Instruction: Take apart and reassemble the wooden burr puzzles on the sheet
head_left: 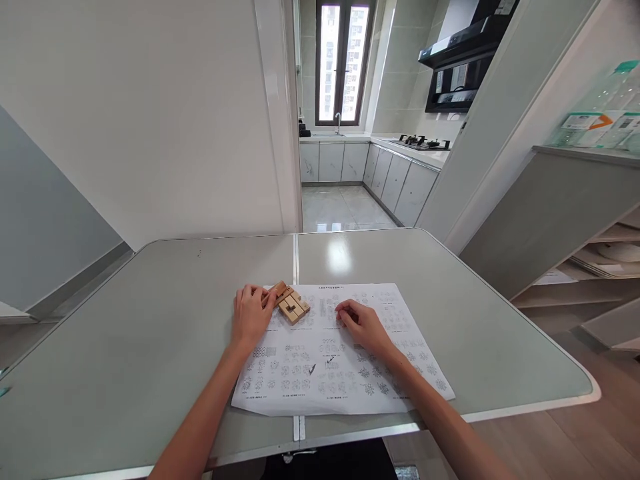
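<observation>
On the printed sheet (320, 400) lies a small square of light wooden puzzle blocks (294, 308) with a dark gap near its middle. A browner wooden piece (282, 291) leans against its upper left side. The fingers of my left hand (250, 312) are closed around the near end of this piece and hide part of it. My right hand (365, 325) rests over the right half of the sheet, apart from the blocks. Its fingers are curled with the tips together, and nothing shows between them. Rows of small diagrams cover the paper.
The sheet lies on a pale green table (140, 347) with a metal seam (296, 260) down its middle. At right, plastic bottles (607, 110) stand on a grey cabinet (555, 213). Beyond the table, a doorway opens to a kitchen with a stove (423, 143).
</observation>
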Tool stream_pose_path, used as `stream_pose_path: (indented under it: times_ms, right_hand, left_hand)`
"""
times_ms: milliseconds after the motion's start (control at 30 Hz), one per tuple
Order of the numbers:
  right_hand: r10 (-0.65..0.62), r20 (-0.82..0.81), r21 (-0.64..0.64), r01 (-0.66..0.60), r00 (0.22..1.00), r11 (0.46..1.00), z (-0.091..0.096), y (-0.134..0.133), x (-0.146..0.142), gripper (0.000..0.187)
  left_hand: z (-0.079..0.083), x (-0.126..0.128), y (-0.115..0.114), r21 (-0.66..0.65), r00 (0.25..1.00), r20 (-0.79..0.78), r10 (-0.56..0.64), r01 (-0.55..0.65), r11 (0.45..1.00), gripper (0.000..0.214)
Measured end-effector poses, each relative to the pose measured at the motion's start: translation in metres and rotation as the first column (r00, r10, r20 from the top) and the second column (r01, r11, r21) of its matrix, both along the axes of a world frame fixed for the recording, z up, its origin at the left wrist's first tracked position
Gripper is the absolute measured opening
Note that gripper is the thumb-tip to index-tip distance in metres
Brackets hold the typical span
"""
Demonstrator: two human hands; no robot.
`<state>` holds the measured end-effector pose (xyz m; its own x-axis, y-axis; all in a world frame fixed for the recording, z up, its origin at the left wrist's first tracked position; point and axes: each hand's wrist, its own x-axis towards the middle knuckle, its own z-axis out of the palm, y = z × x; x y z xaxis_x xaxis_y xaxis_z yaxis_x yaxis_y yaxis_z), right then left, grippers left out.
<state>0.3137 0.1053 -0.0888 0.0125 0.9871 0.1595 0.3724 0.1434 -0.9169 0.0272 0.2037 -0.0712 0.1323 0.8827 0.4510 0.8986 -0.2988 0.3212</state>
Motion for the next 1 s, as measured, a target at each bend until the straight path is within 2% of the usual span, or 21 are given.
stream_pose_path:
  times_ms: [267, 567, 767, 1000]
  right_hand:
    - [-0.005, -0.004, -0.002, 0.005, 1.0, 1.0, 0.001, 0.0, 0.001, 0.019]
    - [0.003, -0.005, -0.01, -0.003, 1.0, 1.0, 0.001, 0.0, 0.002, 0.018]
    - [-0.002, -0.002, -0.009, 0.002, 1.0, 1.0, 0.0, 0.0, 0.002, 0.019]
    - [0.001, 0.003, -0.004, -0.001, 1.0, 1.0, 0.0, -0.001, 0.002, 0.019]
  left_hand:
    - [-0.005, -0.004, -0.001, -0.035, 1.0, 0.002, 0.005, -0.005, 0.999, 0.037]
    - [-0.001, -0.016, -0.003, -0.128, 0.994, -0.035, -0.104, 0.099, 0.987, 0.047]
    - [0.001, -0.018, -0.01, -0.148, 0.971, -0.181, -0.155, 0.129, 0.98, 0.045]
    - [0.008, -0.031, -0.031, -0.095, 0.943, -0.325, -0.071, 0.042, 0.995, 0.045]
